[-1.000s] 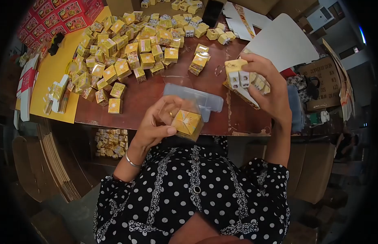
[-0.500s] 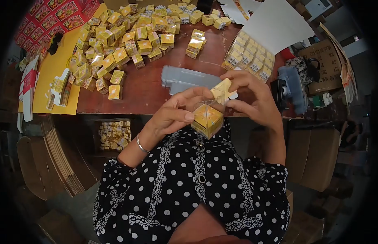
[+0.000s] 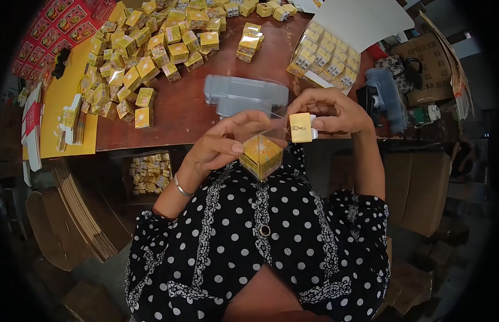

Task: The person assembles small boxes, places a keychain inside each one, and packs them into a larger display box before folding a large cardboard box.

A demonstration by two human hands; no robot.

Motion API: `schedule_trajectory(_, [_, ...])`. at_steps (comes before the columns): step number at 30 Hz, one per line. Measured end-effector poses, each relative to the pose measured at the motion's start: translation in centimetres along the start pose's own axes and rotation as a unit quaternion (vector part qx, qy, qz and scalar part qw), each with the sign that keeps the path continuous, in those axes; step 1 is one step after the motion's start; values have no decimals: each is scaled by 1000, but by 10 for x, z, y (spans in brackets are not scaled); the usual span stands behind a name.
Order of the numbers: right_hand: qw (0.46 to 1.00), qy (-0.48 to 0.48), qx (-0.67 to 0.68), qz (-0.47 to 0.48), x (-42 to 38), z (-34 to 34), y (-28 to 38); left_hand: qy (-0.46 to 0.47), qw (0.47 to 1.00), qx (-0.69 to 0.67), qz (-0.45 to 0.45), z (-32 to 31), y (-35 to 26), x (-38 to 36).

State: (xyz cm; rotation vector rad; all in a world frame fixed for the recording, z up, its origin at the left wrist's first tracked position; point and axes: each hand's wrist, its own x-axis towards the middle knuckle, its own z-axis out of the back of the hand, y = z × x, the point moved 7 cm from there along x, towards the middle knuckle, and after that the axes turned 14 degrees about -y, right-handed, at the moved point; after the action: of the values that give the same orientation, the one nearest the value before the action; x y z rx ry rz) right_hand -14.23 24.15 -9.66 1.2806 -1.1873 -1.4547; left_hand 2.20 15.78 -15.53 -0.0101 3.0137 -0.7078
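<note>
Small shiny yellow boxes (image 3: pixel 147 67) lie heaped toward the left edge of the red-brown worktop (image 3: pixel 177 121). At its front edge, the left hand (image 3: pixel 221 140) pinches a clear plastic box (image 3: pixel 262 146) with yellow card inside; just beside it, the right hand (image 3: pixel 335 114) pinches a small pale yellow block (image 3: pixel 298 129) with a chain.

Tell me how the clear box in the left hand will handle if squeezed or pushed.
The clear box would probably keep its shape but dent under a hard squeeze: its see-through walls look thin, with straight edges. It seems light, since the left hand alone holds it up. Its flat sides suggest it would slide or tip rather than roll.
</note>
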Motion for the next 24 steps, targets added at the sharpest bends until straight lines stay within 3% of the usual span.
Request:
schedule_trajectory(2, [996,19,-10,83,5,-4,6,20,1000,-9,14,-1,6,4])
schedule_trajectory(6, [997,11,-30,77,10,-12,11,75,997,-28,12,-4,13,13])
schedule_trajectory(9, [996,-68,-17,55,6,-13,14,15,999,-46,-7,-2,9,14])
schedule_trajectory(12, [983,-127,-128,45,-4,-20,19,-31,999,-24,-17,9,9,13])
schedule_trajectory(17, [931,-236,-245,133,-14,-28,22,-12,1000,-4,-28,7,12,14])
schedule_trajectory(24, [957,-226,-150,100,-18,-22,7,-46,998,-17,-42,6,7,11])
